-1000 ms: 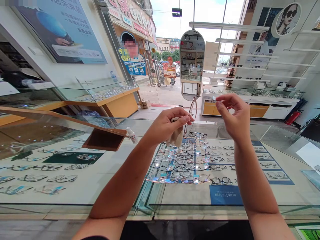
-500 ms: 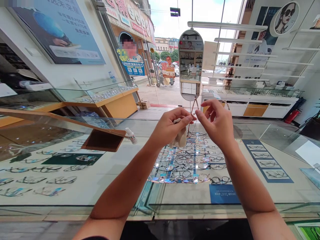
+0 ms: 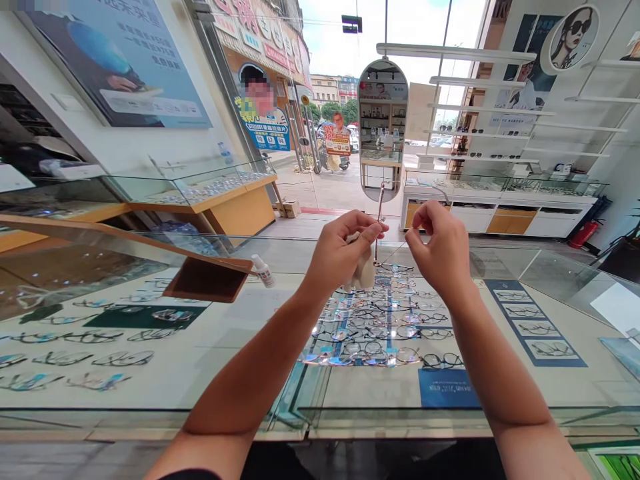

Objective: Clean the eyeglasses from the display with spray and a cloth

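Observation:
A pair of eyeglasses (image 3: 381, 200), seen nearly edge-on, is held up over the glass counter. Pinched in my left hand (image 3: 343, 250) are the frame and a pale cleaning cloth (image 3: 367, 272), which hangs below the fingers. My right hand (image 3: 439, 240) is closed, thumb against fingertips, at the right side of the glasses. A thin temple runs toward these fingers, and its curved tip shows above the knuckles. Exactly where the right fingers grip it is hidden. Below both hands lie rows of eyeglasses (image 3: 373, 330) in the display case.
A small white spray bottle (image 3: 263, 271) stands on the counter left of my hands, beside a brown wooden-framed mirror or tray (image 3: 207, 279). An oval mirror (image 3: 384, 133) rises beyond my hands. Blue display cards (image 3: 447, 388) lie at the right, and more frames (image 3: 123, 360) at the left.
My right hand has shifted slightly right, away from the left, and its fingers have closed more. The glasses have turned so they appear narrower. My left hand stays almost in place with the cloth.

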{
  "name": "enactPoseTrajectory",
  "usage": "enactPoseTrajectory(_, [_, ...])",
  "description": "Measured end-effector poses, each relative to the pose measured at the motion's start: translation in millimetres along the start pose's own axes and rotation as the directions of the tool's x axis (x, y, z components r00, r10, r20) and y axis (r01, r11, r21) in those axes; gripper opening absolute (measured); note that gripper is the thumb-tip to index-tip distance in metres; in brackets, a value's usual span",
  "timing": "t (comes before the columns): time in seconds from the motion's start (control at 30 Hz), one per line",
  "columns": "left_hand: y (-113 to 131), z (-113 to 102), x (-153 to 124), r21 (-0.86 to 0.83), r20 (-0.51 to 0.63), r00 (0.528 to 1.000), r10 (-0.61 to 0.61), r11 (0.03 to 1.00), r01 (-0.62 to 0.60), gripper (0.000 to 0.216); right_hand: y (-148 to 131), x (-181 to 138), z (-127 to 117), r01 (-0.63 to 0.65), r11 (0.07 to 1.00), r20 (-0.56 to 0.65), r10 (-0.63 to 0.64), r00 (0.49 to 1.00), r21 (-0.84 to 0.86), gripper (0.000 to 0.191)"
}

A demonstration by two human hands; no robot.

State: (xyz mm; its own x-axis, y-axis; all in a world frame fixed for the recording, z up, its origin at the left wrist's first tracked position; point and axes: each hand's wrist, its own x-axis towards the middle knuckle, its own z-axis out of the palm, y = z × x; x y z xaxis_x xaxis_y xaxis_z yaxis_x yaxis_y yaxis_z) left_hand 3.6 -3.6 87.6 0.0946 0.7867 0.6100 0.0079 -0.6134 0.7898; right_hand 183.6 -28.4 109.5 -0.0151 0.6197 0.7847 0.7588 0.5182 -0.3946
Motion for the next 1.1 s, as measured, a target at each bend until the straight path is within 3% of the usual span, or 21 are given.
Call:
enactPoseTrajectory(0.37, [-1.7,0.4,3.5,-0.017,-0.238,0.968,0.079,0.996,-0.086,0.029,1.8,2.8,2.3,-0.054,0.989,0.24,0.086,0.967,-0.138,0.029])
enactPoseTrajectory(0.5, [-4.5,1.3,4.0,0.013,-0.269,0.952,0.145,0.989,-0.147,0.033,-1.9,4.6,-0.2,-0.099,0.974,0.36,0.168,0.918,-0.202,0.027])
enactPoseTrajectory(0.6, [-5.0,0.0,3.2,0.049,-0.239,0.958,0.157,0.988,-0.149,0.03,-0.9,4.5,0.4,-0.086,0.976,0.342,0.152,0.927,-0.201,0.021])
enactPoseTrajectory(0.7, [-4.9,-1.7,2.1,0.086,-0.158,0.975,0.154,0.986,-0.142,0.023,0.4,1.7,1.6,-0.017,0.999,0.23,0.027,0.973,-0.044,0.008])
enactPoseTrajectory(0.83, [-4.0,-2.1,0.4,0.089,-0.123,0.973,0.194,0.979,-0.184,0.014,-2.0,-3.8,3.2,0.069,0.968,0.185,-0.116,0.976,0.24,0.024])
enactPoseTrajectory(0.97, [-1.6,-1.2,-0.1,0.042,-0.127,0.975,0.183,0.983,-0.179,0.012,-5.1,-7.1,8.6,0.085,0.936,0.161,-0.147,0.976,0.342,0.024])
enactPoseTrajectory(1.1, [1.7,-2.7,0.3,-0.082,-0.089,0.992,0.086,0.992,-0.094,0.02,-7.2,-8.6,15.7,0.02,0.892,0.168,-0.108,0.98,0.452,0.021])
